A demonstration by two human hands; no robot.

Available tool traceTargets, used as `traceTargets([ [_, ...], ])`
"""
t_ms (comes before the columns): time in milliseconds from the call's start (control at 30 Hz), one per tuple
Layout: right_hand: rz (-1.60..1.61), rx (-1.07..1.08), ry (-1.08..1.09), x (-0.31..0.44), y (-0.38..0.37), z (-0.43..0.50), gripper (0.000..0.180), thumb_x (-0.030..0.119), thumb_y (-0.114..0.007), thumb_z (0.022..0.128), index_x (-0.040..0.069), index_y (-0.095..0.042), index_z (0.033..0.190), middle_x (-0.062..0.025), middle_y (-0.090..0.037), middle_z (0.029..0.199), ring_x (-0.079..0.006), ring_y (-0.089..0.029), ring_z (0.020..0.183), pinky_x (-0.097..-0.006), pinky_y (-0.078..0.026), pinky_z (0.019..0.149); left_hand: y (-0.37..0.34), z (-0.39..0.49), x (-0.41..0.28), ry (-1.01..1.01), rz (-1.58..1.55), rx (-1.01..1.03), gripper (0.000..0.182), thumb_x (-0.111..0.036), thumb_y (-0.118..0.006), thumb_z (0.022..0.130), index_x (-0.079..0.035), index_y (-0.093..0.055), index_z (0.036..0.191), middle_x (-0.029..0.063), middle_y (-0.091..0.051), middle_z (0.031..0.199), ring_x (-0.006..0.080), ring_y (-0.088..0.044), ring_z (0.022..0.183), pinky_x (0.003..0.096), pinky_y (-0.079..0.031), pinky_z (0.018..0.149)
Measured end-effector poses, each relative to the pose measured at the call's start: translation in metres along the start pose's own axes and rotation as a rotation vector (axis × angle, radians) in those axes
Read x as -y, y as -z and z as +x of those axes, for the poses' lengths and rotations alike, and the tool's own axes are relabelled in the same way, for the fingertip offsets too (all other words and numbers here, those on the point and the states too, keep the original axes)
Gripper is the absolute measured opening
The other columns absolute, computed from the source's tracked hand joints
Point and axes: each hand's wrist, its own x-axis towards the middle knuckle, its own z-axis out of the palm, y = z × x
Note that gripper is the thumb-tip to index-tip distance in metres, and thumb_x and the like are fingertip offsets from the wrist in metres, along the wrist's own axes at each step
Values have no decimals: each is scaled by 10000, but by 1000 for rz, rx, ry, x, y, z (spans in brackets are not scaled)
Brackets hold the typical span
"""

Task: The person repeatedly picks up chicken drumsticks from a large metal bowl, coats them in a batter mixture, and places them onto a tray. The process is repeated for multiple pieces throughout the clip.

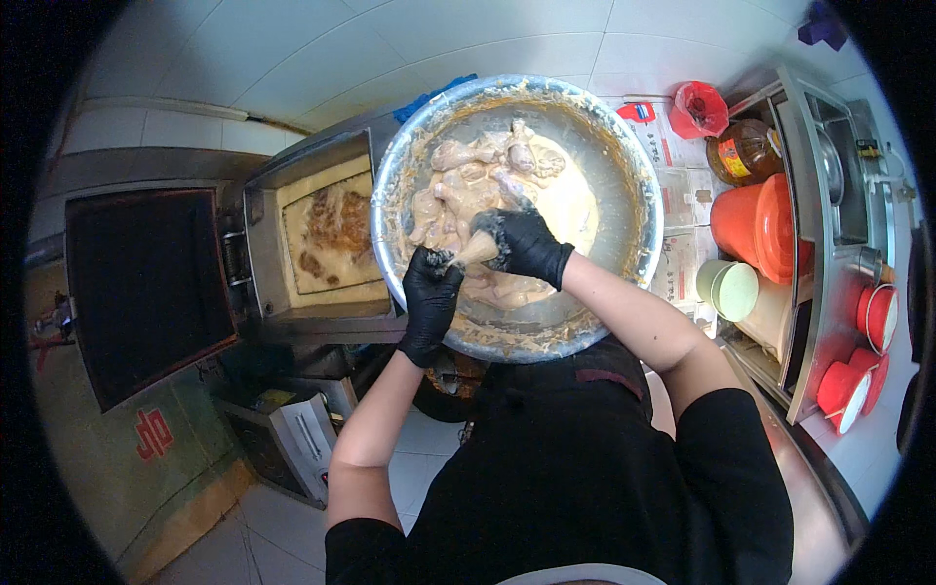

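Observation:
A wide metal basin (643, 197) stands before me, its inner wall smeared with batter. Raw chicken drumsticks (464, 194) lie in a heap inside it, coated with pale batter (578, 205) that pools at the right. Over the heap, a single drumstick (477, 249) spans the gap between my hands. My left hand (431, 296), in a black glove, pinches its narrow end near the basin's left rim. The thick end is in the fingers of my black-gloved right hand (528, 241). Batter clings to both gloves.
Left of the basin, a deep fryer (267, 307) holds foaming oil with browned food (336, 227); its dark lid (150, 289) stands open. To the right are a red bucket (753, 227), a pale green pail (727, 290), an oil jug (738, 153) and a steel-framed counter (812, 322).

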Motion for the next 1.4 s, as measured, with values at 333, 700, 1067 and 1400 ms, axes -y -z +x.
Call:
traceTargets([
  [333, 30, -196, -434, 18, -13, -5, 407, 317, -752, 707, 116, -595, 1025, -151, -667, 928, -350, -630, 888, -425, -478, 751, -17, -15, 16, -88, -169, -188, 225, 62, -659, 810, -57, -526, 946, -14, -549, 901, 68, -511, 837, 222, -440, 753],
  [700, -147, -396, -519, 45, -41, -13, 281, 243, -674, 733, 68, -614, 945, -183, -651, 807, -386, -616, 745, -461, -471, 684, -18, -21, 4, -68, -176, -318, 175, 33, -618, 849, -33, -548, 995, 12, -595, 940, 102, -546, 848, 241, -460, 772],
  [1067, -154, -426, -542, 18, -25, -47, 161, 181, -531, 845, 52, -626, 831, -199, -606, 654, -397, -600, 599, -484, -472, 572, 170, 24, -11, -190, 77, -387, 141, 3, -653, 854, -55, -529, 890, -13, -542, 858, 74, -500, 782, 225, -444, 709],
  [1400, -37, -428, -660, -17, -22, -80, 144, 169, -644, 791, 48, -574, 822, -210, -581, 688, -407, -576, 643, -417, -459, 557, 320, 153, 100, 99, 429, -94, 161, 27, -662, 798, -52, -521, 806, 12, -555, 766, 103, -514, 721, 240, -422, 679],
])
